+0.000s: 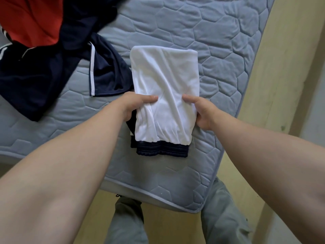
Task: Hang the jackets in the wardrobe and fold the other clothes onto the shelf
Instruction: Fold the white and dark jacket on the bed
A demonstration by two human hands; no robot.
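The folded white shorts [163, 88] lie flat on the blue quilted mattress [219, 50], close to its near corner. Their dark navy waistband [161, 148] forms the edge nearest the person. The left hand [133, 106] grips the left side of the shorts, thumb on the top layer and the fingers curled under the fabric, out of view. The right hand [202, 113] grips the opposite side in the same way, thumb pressed on top and the fingers tucked beneath. Both hands are clamped on the shorts at about mid-length, just above the waistband. A strip of navy cloth shows under the shorts at the left hand. Just beside the far left edge of the shorts lies a navy garment [105, 74] with white piping, touching or nearly touching the white fabric. Farther from the shorts on that side, a red garment [29, 20] rests partly over the navy pile. Below the shorts, past the mattress corner, the person's grey trousers [126, 222] stand on a pale yellow floor [175, 226].
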